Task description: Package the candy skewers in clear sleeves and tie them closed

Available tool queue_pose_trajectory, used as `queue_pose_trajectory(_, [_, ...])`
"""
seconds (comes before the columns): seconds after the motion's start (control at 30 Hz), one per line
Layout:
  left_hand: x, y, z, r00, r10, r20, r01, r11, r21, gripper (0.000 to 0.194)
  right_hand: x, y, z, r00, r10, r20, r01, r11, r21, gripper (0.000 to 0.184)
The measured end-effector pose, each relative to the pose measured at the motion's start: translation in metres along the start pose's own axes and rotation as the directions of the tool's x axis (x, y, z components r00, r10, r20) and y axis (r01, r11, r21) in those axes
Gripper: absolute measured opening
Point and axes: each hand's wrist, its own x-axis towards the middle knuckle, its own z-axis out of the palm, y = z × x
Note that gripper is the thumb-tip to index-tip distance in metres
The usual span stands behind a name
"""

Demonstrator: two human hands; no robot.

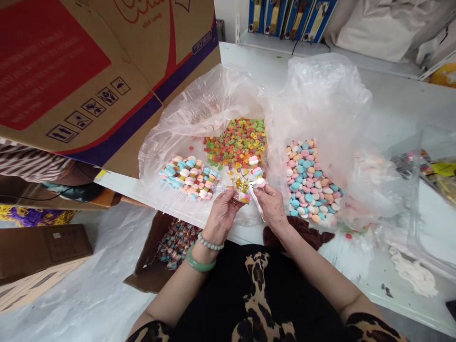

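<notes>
Centrally, two bare hands are working together just above the white surface [392, 102]. The left hand [223, 213] is nearly closed, pinching a small clear packet [242, 195] printed in gold, with its fingers [233, 202] curled over the packet's edge. The right hand [272, 206] is partly closed, gripping a white stick [257, 205] topped with pastel candies [260, 182]. The stick is lying just beside the packet, though whether they are touching cannot be told. A jade bangle [201, 259] and a pearl bracelet [210, 241] are encircling the left wrist.

Directly beyond the hands, a heap of ring-shaped multicoloured candies [237, 142] is lying on a clear plastic bag [199, 114]. Candy skewers [187, 178] are lying in a row to its left, while loose pastel disc candies [306, 183] are piled on the right, below a second plastic bag [327, 99].

Nearer the person, a dark cloth [297, 232] is resting by the surface edge, and an open carton of wrapped sweets [176, 242] is standing on the floor covering below it. A large cardboard box [89, 80] is overhanging the upper left, and blue binders [292, 16] are standing on a shelf beyond.
</notes>
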Motion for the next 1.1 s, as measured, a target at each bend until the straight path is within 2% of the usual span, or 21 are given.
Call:
queue_pose_trajectory(0.1, [0.005, 0.011, -0.005, 0.998, -0.041, -0.056, 0.034, 0.994, -0.106, 0.017, -0.012, -0.009, -0.013, 0.988, -0.154, 0.016, 0.154, 0.964, -0.217, 0.028])
queue_pose_trajectory(0.2, [0.009, 0.027, -0.009, 0.994, -0.057, -0.09, 0.04, 0.983, -0.182, 0.012, -0.029, -0.015, -0.027, 0.963, -0.255, 0.081, 0.265, 0.867, -0.422, 0.032])
queue_pose_trajectory(0.3, [0.012, 0.039, -0.012, 0.993, -0.05, -0.11, 0.024, 0.974, -0.226, 0.016, -0.044, -0.015, -0.034, 0.93, -0.326, 0.169, 0.365, 0.768, -0.526, 0.031])
queue_pose_trajectory(0.4, [0.012, 0.046, -0.012, 0.994, -0.053, -0.097, 0.026, 0.966, -0.257, 0.021, -0.052, -0.015, -0.031, 0.895, -0.37, 0.25, 0.446, 0.71, -0.546, 0.029])
queue_pose_trajectory(0.53, [0.011, 0.048, -0.011, 0.998, -0.051, -0.039, 0.038, 0.954, -0.299, 0.026, -0.055, -0.013, -0.022, 0.862, -0.411, 0.297, 0.507, 0.677, -0.533, 0.029])
queue_pose_trajectory(0.7, [0.006, 0.046, -0.007, 0.999, -0.025, -0.022, 0.017, 0.947, -0.32, 0.028, -0.054, -0.011, -0.017, 0.845, -0.435, 0.312, 0.535, 0.659, -0.529, 0.028])
queue_pose_trajectory(0.9, [0.004, 0.045, -0.005, 1.0, 0.022, -0.02, -0.027, 0.968, -0.25, 0.021, -0.05, -0.009, -0.023, 0.835, -0.418, 0.358, 0.55, 0.603, -0.578, 0.029])
queue_pose_trajectory(1.0, [0.003, 0.045, -0.006, 0.997, 0.069, -0.035, -0.075, 0.968, -0.238, 0.014, -0.05, -0.008, -0.026, 0.804, -0.457, 0.379, 0.586, 0.505, -0.634, 0.03])
queue_pose_trajectory(1.1, [0.004, 0.044, -0.006, 0.991, 0.123, -0.05, -0.131, 0.962, -0.238, 0.013, -0.052, -0.009, -0.027, 0.762, -0.504, 0.406, 0.607, 0.341, -0.717, 0.031])
